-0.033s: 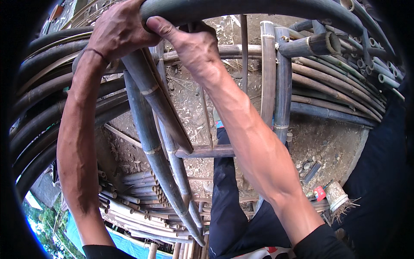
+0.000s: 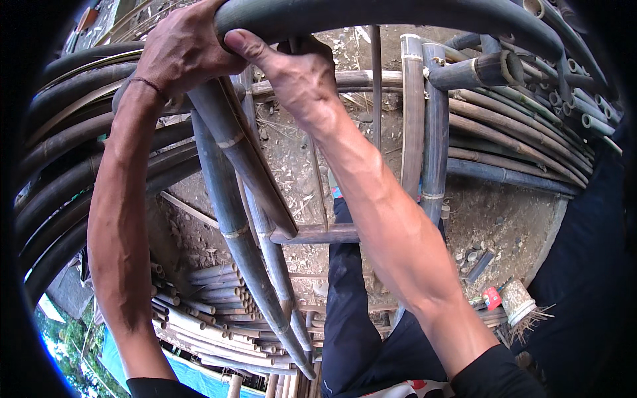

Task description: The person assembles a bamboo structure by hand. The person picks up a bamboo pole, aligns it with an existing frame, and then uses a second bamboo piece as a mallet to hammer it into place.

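Note:
A thick dark bamboo pole (image 2: 391, 14) runs across the top of the view. My left hand (image 2: 186, 50) is closed around its left end, where it meets a slanting split bamboo piece (image 2: 242, 149). Just to the right, my right hand (image 2: 295, 69) grips the same pole from below, thumb pressed on its underside; its other fingers are mostly hidden. Beneath the hands, an upright frame of dark bamboo legs (image 2: 229, 199) stands, with a short bamboo crossbar (image 2: 315, 233) between them. Thin rods (image 2: 376, 86) hang down from the pole at the middle.
Long curved bamboo poles (image 2: 73, 126) are stacked on the left, more bamboo poles (image 2: 517, 136) on the right. Cut bamboo lengths (image 2: 219, 292) lie piled at lower left. A white container with bristly straw (image 2: 517, 302) and a red packet (image 2: 491, 298) sit on the shaving-strewn dirt floor (image 2: 491, 219).

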`<control>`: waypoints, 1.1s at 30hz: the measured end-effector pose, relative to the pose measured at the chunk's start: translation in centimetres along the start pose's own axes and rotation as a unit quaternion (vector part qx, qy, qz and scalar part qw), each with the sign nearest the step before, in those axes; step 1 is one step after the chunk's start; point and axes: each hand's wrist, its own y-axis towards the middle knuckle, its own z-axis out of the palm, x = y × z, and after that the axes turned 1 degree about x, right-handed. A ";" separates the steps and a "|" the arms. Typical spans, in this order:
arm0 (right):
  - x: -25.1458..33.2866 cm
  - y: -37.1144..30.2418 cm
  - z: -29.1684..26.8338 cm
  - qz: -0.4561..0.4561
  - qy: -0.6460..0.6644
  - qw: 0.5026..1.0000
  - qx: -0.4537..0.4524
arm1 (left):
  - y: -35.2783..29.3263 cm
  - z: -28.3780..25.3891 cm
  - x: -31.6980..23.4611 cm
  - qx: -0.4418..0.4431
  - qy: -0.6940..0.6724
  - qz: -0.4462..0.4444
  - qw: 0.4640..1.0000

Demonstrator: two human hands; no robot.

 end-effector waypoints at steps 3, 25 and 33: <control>0.1 -0.6 -0.3 -0.013 -0.052 0.999 -0.004 | 0.1 0.2 -0.2 0.019 0.019 -0.022 0.999; -1.5 -38.6 -25.1 0.399 -0.549 0.724 0.123 | -0.5 2.6 1.9 0.002 0.030 -0.037 0.999; -5.3 -36.8 -26.3 0.395 -0.388 0.833 0.017 | -1.5 2.0 1.2 -0.048 0.090 -0.061 0.993</control>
